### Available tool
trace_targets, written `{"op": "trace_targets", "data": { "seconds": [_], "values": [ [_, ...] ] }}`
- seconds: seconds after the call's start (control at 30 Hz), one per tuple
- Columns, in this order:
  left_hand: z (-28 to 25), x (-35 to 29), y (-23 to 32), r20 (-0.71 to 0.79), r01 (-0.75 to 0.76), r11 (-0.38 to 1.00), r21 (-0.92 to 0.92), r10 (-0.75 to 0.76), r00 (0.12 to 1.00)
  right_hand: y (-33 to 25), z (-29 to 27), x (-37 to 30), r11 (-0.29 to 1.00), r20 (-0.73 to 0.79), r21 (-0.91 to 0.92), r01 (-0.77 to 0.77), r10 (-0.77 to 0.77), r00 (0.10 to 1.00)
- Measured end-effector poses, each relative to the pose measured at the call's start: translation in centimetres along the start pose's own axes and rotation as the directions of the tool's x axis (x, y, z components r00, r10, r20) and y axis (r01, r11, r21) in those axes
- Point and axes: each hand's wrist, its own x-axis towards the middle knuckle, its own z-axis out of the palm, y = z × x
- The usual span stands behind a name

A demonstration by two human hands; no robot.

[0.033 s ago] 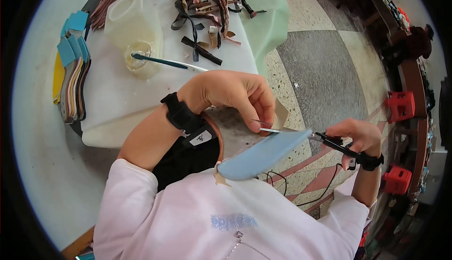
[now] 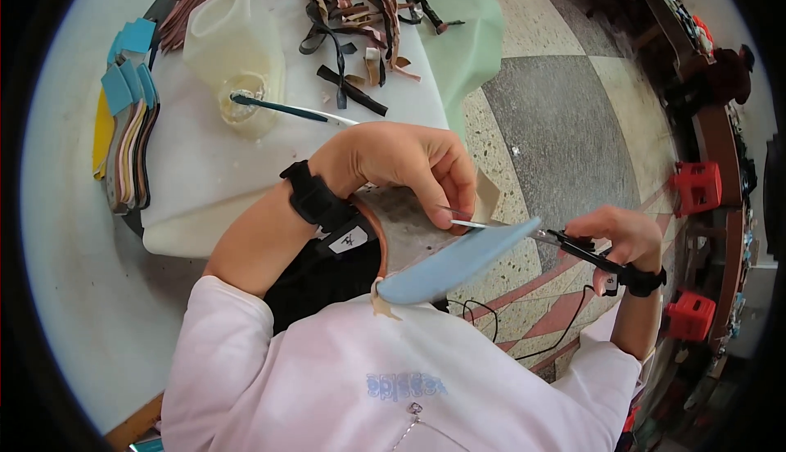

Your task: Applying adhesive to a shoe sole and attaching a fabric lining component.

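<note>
The light-blue curved piece (image 2: pixel 458 265) is held up in front of the person's shirt, nearer the body than the pale plastic container (image 2: pixel 233 38) and off to its right. Past the container on that same side, the right hand (image 2: pixel 618 237) is closed round the black handles of scissors (image 2: pixel 573 243); their blades run behind the piece's upper edge, with two tips showing slightly apart. The left hand (image 2: pixel 409 165), between the container and the piece, has its thumb and fingers drawn in narrow beside those tips; what they pinch, if anything, cannot be told. The container stands on a white surface (image 2: pixel 196 169). A slim teal-and-white tool (image 2: pixel 282 108) rests with one end at the container's near opening and slants rightward from it. Right of the container lies a tangle of dark and brown strips (image 2: pixel 360 18); to its left, layered curved pieces (image 2: pixel 129 128) with blue ends. Far right of it, two red stools (image 2: pixel 697 187) stand on the floor.
</note>
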Motion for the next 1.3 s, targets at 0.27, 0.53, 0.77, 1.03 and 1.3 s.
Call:
{"op": "trace_targets", "data": {
  "seconds": [0.27,0.53,0.77,1.03,1.3],
  "values": [
    [-1.4,-1.5,0.0,0.016,-0.029,0.967,-0.254,0.034,0.999,0.4,-2.1,2.2,0.998,-0.043,-0.008,0.061,-0.061,0.997],
    [2.0,-4.0,1.1,-0.431,-0.440,0.898,-0.006,0.395,0.812,0.5,-4.1,4.8,0.995,-0.051,-0.019,0.102,-0.103,0.993],
    [-3.0,-4.7,0.2,-0.082,-0.350,0.924,-0.152,0.341,0.936,1.5,-5.0,6.1,0.982,-0.114,0.058,0.179,-0.172,0.978],
    [-2.0,-3.8,2.5,-0.421,-0.360,0.902,-0.237,0.239,0.875,3.6,-5.3,7.1,0.887,-0.342,0.349,0.302,-0.180,0.922],
    [-0.2,-4.4,2.0,-0.828,-0.127,0.941,0.314,0.337,0.448,2.4,-2.5,10.6,0.766,-0.536,0.329,0.553,-0.331,0.777]
  ]
}}
